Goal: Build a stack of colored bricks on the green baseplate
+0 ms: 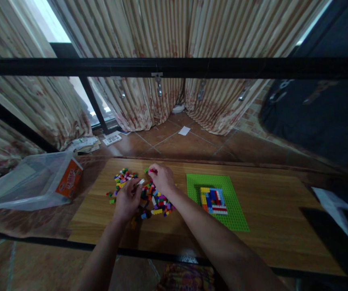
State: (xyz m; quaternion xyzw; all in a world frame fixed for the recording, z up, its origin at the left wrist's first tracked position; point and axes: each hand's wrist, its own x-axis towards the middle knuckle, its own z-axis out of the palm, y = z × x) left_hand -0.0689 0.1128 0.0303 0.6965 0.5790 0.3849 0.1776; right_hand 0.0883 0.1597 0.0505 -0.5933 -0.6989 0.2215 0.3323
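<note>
My left hand is closed in a pinch on a white toy brick, just above the loose pile. My right hand reaches to the far side of the pile, its fingertips together at a pink brick; whether it grips that brick or only touches it is hard to make out. Small bricks of many colours lie heaped beneath and between both hands. To the right, a green baseplate carries a low, multicoloured block structure with yellow, blue, red and white bricks.
Everything lies on a long wooden board. A clear plastic bin with an orange label stands on the left. A black metal bar crosses the view beyond the board, with curtains behind it. Papers lie on the tiled floor.
</note>
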